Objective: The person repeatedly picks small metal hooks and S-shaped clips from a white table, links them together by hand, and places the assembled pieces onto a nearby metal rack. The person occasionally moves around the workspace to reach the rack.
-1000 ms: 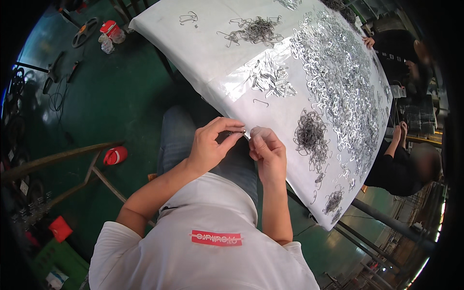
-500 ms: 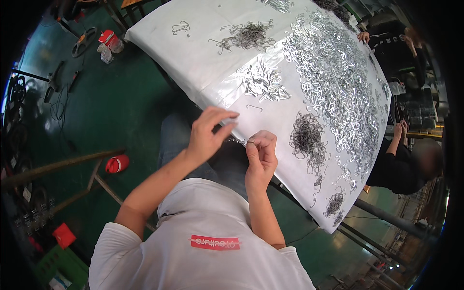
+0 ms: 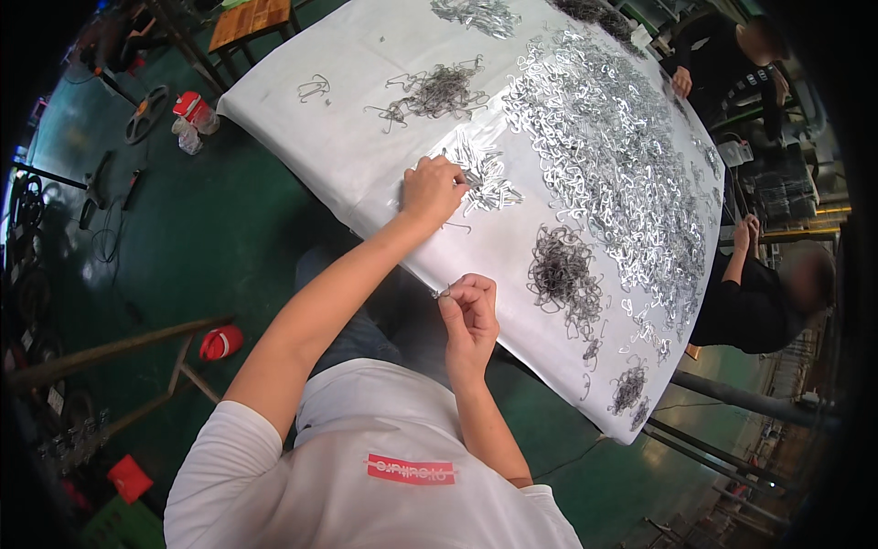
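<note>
My left hand [image 3: 433,192] reaches over the table to a small pile of shiny flat metal pieces [image 3: 494,183]. Its fingers curl together at the pile's near side, and the fingertips hide whatever they pinch. Just under the wrist lies a single dark wire hook [image 3: 456,226]. Close to the table's near edge, my right hand [image 3: 472,320] pinches a small metal wire hook [image 3: 443,293] between thumb and forefinger; its exact shape is too small to tell.
The white-covered table [image 3: 366,174] also bears a wide spread of silvery hooks [image 3: 604,156], a dark wire pile [image 3: 560,265] at right and another dark pile [image 3: 444,91] farther off. Two people in black [image 3: 745,306] sit along the right side. A wooden stool [image 3: 251,26] stands beyond.
My left hand has moved forward from beside the right hand to the shiny pile, and its fingers have closed in. My right hand keeps its pinch near the table edge.
</note>
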The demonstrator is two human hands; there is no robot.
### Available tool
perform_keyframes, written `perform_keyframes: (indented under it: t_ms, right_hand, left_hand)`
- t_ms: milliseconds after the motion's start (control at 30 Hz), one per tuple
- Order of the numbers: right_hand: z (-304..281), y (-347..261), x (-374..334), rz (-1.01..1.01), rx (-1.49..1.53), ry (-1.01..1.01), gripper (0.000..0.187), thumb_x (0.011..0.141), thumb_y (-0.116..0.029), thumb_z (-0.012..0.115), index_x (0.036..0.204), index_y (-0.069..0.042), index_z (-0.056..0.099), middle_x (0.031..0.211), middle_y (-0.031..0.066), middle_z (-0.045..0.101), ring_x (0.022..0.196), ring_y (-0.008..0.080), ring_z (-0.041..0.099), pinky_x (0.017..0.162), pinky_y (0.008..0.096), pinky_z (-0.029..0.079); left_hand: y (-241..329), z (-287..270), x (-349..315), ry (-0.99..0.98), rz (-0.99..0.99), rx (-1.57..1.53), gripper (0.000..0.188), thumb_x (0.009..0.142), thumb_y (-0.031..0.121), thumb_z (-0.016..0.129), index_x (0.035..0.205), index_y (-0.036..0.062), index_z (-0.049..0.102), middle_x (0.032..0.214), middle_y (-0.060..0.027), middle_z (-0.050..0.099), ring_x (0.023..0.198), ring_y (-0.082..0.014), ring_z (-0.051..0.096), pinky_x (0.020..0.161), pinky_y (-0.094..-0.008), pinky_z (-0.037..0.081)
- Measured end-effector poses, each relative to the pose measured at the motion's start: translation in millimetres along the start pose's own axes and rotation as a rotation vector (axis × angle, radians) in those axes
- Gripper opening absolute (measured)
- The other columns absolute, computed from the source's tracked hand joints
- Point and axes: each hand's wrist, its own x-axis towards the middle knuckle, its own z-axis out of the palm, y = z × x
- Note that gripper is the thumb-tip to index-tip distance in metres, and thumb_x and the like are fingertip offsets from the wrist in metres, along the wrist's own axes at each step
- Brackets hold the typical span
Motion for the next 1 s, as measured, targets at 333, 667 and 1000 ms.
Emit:
perform_keyframes:
  t_ms: [333,667,1000]
  right_hand:
    - [6.0,12.4,6.5,-0.003,-0.101,-0.020,0.006,0.083,-0.005,0.063,0.087,-0.002,0.059,0.096,0.0047,0.046,0.075,0.0102,0.045,0.064,0.0211,0.039]
    - [20.5,22.8,16.6,0.001,-0.168,-0.001,0.007,0.080,-0.007,0.065,0.084,-0.005,0.060,0.093,0.0043,0.048,0.078,0.0133,0.043,0.069,0.0238,0.037]
    - [13.0,30.4,83.5,0.005,-0.375,-0.263,0.015,0.081,-0.007,0.062,0.095,-0.002,0.059,0.094,0.0083,0.057,0.082,0.0164,0.055,0.068,0.0264,0.043]
  left_hand:
    - [12.9,-79.6,-93.0,-0.174,-0.263,-1.028,0.017,0.081,0.007,0.067,0.096,-0.0016,0.065,0.085,-0.0053,0.067,0.076,-0.0092,0.061,0.070,-0.0228,0.048]
    - [12.6,-107.9,-117.2,-0.125,-0.297,-0.974,0.017,0.080,0.006,0.067,0.097,-0.0002,0.065,0.089,-0.0062,0.068,0.079,-0.0107,0.063,0.070,-0.0254,0.049]
    - [-8.3,-106.3,-123.7,0.122,-0.034,-0.708,0.012,0.077,-0.003,0.063,0.087,0.0014,0.059,0.106,-0.0117,0.058,0.098,-0.0237,0.056,0.085,-0.0312,0.044]
